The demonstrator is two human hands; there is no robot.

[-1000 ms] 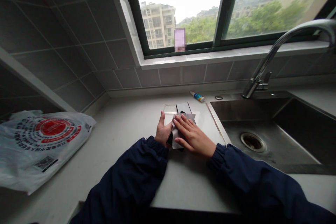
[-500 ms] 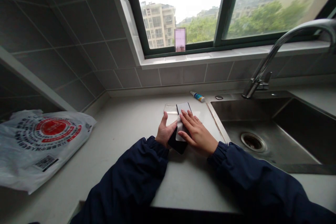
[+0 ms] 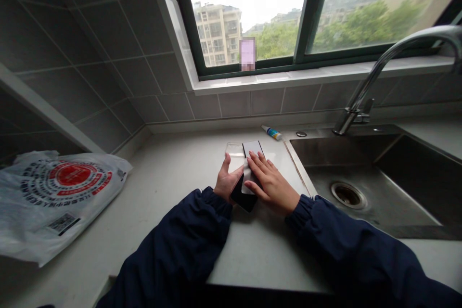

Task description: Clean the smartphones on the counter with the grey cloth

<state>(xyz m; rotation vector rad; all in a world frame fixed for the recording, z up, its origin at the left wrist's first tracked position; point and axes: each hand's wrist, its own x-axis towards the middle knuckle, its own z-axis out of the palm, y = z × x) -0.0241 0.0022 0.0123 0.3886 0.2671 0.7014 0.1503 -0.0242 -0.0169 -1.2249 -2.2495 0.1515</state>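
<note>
A black smartphone (image 3: 239,196) is clasped by the left hand (image 3: 227,183) just above the stone counter (image 3: 173,173), half hidden under a white sheet (image 3: 247,179) pressed by the open right hand (image 3: 271,186); the small tube's (image 3: 272,133) label can't be read.

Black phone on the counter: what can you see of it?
The black phone has a glossy, dark near end with rounded corners, and it lies low over the counter, its far end angled slightly away to the right. A white sheet covers its middle, and a pale, dark-bordered patch shows beyond that, though I can't tell whether that patch belongs to the phone. The left hand touches its left edge, while the right hand rests on the sheet above it.
</note>
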